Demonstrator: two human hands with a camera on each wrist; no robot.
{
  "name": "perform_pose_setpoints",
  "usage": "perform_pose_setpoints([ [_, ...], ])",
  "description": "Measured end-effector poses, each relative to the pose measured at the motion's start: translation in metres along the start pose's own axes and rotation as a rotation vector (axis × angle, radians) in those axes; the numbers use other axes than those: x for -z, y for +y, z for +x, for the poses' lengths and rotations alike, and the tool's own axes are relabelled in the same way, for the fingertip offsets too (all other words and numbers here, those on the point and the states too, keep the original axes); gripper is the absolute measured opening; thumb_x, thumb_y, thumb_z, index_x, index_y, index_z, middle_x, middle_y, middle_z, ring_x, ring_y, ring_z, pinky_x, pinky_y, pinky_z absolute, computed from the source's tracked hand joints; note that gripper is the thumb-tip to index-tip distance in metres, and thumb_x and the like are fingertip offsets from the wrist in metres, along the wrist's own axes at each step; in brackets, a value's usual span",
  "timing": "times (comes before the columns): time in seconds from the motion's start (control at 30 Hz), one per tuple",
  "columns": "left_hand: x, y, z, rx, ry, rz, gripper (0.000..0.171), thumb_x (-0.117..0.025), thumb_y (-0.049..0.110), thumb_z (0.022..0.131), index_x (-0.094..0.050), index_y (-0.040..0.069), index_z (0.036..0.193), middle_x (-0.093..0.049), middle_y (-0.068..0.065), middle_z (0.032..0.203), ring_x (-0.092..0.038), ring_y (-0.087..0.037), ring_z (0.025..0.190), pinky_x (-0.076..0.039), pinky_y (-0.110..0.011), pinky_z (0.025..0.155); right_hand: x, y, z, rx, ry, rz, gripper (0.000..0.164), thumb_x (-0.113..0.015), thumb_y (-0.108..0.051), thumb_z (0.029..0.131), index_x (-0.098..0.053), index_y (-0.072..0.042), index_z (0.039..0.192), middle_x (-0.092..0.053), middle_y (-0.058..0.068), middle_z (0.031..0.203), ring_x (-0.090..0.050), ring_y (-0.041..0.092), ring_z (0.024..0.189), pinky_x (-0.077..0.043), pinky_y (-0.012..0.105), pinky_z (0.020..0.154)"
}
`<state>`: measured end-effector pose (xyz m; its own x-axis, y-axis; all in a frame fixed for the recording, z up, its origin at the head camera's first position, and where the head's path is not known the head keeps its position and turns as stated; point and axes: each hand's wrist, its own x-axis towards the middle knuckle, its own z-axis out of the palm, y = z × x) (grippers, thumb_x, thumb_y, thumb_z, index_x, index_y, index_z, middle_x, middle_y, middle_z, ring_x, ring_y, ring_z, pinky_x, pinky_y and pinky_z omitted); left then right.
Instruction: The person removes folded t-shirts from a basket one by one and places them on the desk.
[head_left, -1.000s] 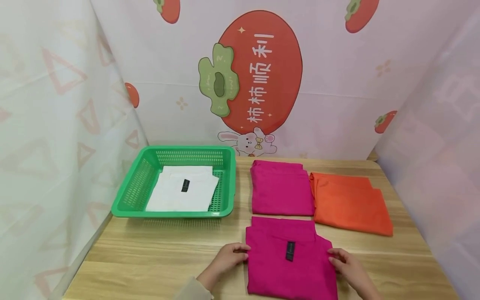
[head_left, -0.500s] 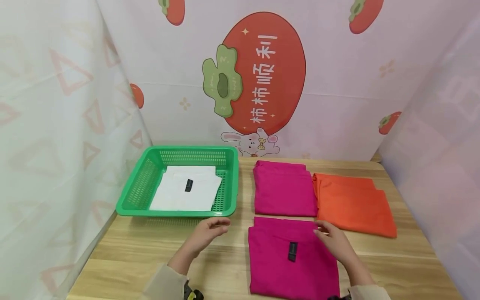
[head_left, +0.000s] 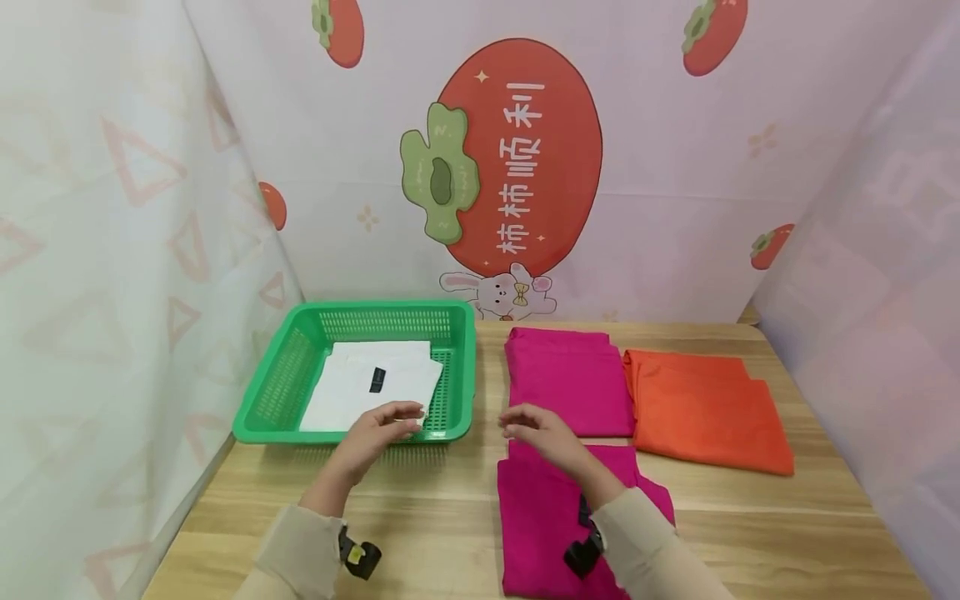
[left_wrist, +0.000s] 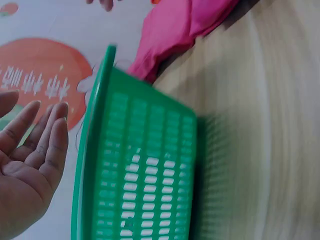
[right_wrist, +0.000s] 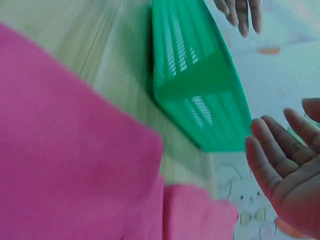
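My left hand hovers at the front rim of a green plastic basket, holding nothing. In the left wrist view its fingers are loosely spread beside the basket's slotted wall. A folded white garment with a dark label lies in the basket. My right hand is raised over the gap between two folded magenta garments, its fingers relaxed and holding nothing. The nearer magenta garment is partly covered by my right forearm, which hides most of its label. The farther magenta garment lies behind it.
A folded orange garment lies right of the farther magenta one. Everything stands on a wooden table. Printed cloth walls enclose the back and both sides. Small black devices are strapped to both wrists.
Both hands have left the sides of the nearer magenta garment. They have moved forward and left, the left to the basket's front rim, the right above the magenta garments. The garments stay in place.
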<state>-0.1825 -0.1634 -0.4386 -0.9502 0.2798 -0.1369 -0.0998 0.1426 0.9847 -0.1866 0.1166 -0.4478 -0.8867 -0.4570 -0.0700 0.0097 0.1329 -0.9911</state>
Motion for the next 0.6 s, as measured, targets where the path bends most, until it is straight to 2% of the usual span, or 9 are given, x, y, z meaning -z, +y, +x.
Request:
perform_pose_setpoints([
  [0.17,0.040,-0.002,0.008,0.020,0.075,-0.030,0.044,-0.051,0.019,0.087,-0.041,-0.007,0.121,-0.042,-0.026,0.121,-0.050,-0.028,0.101,-0.037,-0.039,0.088,-0.018,-0.015,0.037,-0.013,-0.063,0.145,0.035,-0.048,-0.013,0.088,-0.045,0.010,0.114,-0.051,0.022,0.110,-0.051,0.034,0.098,-0.040,0.042,0.084],
  [0.33,0.074,-0.005,0.015,0.108,0.147,0.039,0.048,-0.045,0.023,0.090,-0.035,-0.006,0.126,-0.036,-0.025,0.126,-0.047,-0.027,0.107,-0.039,-0.031,0.087,-0.034,-0.021,0.070,-0.064,-0.100,0.188,0.033,-0.044,-0.011,0.090,-0.043,0.010,0.115,-0.047,0.024,0.114,-0.050,0.033,0.100,-0.041,0.038,0.083],
  [0.43,0.087,-0.006,0.019,0.158,0.176,0.069,0.049,-0.044,0.023,0.091,-0.032,-0.006,0.128,-0.034,-0.024,0.128,-0.043,-0.030,0.110,-0.036,-0.035,0.089,-0.043,-0.024,0.086,-0.099,-0.097,0.192,0.031,-0.043,-0.010,0.090,-0.044,0.009,0.114,-0.048,0.022,0.113,-0.049,0.032,0.101,-0.043,0.034,0.081],
  [0.6,0.099,-0.012,0.027,0.251,0.172,0.174,0.051,-0.044,0.024,0.091,-0.031,-0.006,0.130,-0.033,-0.025,0.129,-0.039,-0.033,0.113,-0.033,-0.040,0.091,-0.056,-0.027,0.105,-0.158,-0.035,0.226,0.028,-0.045,-0.009,0.089,-0.047,0.008,0.110,-0.052,0.018,0.108,-0.052,0.030,0.098,-0.043,0.035,0.080],
])
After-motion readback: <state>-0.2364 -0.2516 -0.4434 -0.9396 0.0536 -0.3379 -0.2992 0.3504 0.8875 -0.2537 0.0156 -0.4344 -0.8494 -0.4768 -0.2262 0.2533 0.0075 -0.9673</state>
